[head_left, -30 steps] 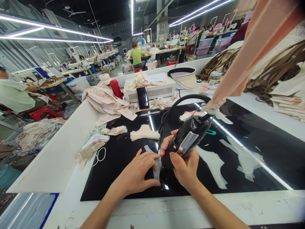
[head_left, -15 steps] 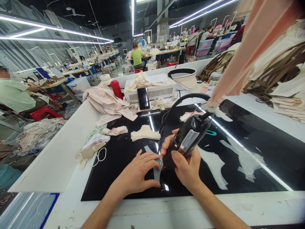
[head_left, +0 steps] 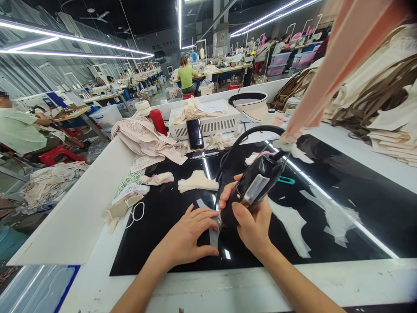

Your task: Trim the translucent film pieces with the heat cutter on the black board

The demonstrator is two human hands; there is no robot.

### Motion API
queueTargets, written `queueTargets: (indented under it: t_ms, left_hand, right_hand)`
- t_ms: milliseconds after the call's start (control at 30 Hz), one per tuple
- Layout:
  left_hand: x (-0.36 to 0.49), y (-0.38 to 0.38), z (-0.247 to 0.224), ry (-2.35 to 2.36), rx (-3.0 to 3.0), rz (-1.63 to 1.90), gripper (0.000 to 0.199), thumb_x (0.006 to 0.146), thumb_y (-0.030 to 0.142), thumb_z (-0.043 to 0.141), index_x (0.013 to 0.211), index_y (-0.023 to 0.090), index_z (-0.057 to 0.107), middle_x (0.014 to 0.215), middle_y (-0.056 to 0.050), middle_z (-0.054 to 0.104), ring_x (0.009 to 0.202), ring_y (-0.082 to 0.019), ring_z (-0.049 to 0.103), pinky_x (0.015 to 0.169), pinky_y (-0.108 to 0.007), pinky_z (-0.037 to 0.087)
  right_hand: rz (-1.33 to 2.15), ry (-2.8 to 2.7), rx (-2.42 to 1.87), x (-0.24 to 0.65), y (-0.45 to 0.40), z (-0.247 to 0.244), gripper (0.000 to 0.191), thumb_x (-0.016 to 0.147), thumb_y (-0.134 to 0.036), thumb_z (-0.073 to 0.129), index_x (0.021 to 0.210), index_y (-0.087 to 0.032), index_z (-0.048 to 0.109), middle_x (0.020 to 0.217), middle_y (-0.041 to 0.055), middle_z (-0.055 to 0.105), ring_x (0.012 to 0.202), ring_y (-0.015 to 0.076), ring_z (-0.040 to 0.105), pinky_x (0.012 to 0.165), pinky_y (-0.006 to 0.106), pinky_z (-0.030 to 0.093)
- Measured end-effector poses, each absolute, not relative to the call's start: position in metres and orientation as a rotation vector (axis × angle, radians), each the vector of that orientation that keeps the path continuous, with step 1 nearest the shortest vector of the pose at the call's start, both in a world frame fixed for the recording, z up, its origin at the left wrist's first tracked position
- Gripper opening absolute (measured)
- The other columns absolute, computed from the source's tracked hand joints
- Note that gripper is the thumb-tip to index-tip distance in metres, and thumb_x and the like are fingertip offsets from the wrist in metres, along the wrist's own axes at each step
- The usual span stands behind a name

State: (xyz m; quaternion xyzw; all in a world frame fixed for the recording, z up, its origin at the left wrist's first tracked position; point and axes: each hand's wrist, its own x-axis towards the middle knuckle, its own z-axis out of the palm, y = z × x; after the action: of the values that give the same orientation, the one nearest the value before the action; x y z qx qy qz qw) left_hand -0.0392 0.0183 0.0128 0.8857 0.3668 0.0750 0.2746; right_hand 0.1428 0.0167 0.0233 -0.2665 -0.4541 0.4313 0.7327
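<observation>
My right hand (head_left: 252,219) is wrapped round a black corded tool (head_left: 252,187), tilted over the black board (head_left: 146,243). My left hand (head_left: 192,234) lies on the board with its fingers spread, pressing on a thin translucent strip (head_left: 214,238) just left of the tool. The tool's lower end is close to the strip; the exact contact is hidden. Beyond my hands lies a cream fabric piece (head_left: 198,181). Right of the tool are a white cut piece (head_left: 291,224), translucent pieces (head_left: 340,217) and a small teal item (head_left: 286,180).
A phone (head_left: 195,134) leans on a white vented box (head_left: 208,124). Left of it are a red bottle (head_left: 158,121) and piled pale fabric (head_left: 146,141). Pink cloth (head_left: 342,65) hangs at the right above the tool's cable. Two people sit at machines farther off.
The tool and my right hand have shifted very slightly left. My left hand stays in place on the strip, and the whole view has moved slightly.
</observation>
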Motion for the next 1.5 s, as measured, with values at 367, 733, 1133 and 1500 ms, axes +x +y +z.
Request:
queueTargets:
  t_ms: [367, 733, 1133, 1500]
  left_hand:
    - [-0.040, 0.018, 0.012, 0.987, 2.407, 0.206, 0.042, 0.081, 0.042, 0.085, 0.113, 0.030, 0.061, 0.152, -0.003, 0.057, 0.147, -0.027, 0.044, 0.127, -0.061, 0.016]
    - [-0.039, 0.019, 0.011, 0.972, 2.395, 0.222, 0.043, 0.082, 0.045, 0.084, 0.114, 0.028, 0.061, 0.151, -0.003, 0.057, 0.147, -0.028, 0.044, 0.126, -0.063, 0.017]
    - [-0.040, 0.020, 0.010, 0.924, 2.392, 0.268, 0.054, 0.080, 0.041, 0.087, 0.128, 0.031, 0.063, 0.151, -0.004, 0.057, 0.145, -0.029, 0.045, 0.126, -0.063, 0.015]
    - [-0.042, 0.020, 0.007, 0.886, 2.400, 0.282, 0.066, 0.080, 0.045, 0.086, 0.138, 0.030, 0.058, 0.155, -0.007, 0.053, 0.148, -0.031, 0.042, 0.125, -0.066, 0.014]
  right_hand:
    - [0.956, -0.999, -0.578, 0.143, 0.014, 0.018, 0.037, 0.086, -0.040, 0.079, 0.112, -0.027, 0.057, 0.089, 0.0002, 0.073, 0.065, 0.0148, 0.066, 0.060, 0.030, 0.057]
    - [1.003, -0.972, -0.562, 0.142, 0.008, 0.018, 0.036, 0.088, -0.038, 0.077, 0.116, -0.027, 0.059, 0.088, -0.0004, 0.071, 0.065, 0.0135, 0.063, 0.060, 0.029, 0.055]
    - [1.052, -1.018, -0.491, 0.141, -0.003, 0.017, 0.029, 0.091, -0.032, 0.075, 0.115, -0.029, 0.059, 0.089, -0.0003, 0.069, 0.069, 0.0140, 0.062, 0.062, 0.029, 0.055]
    - [1.101, -1.023, -0.443, 0.139, -0.012, 0.019, 0.040, 0.091, -0.034, 0.075, 0.124, -0.028, 0.053, 0.087, 0.0004, 0.066, 0.069, 0.0180, 0.066, 0.066, 0.037, 0.059]
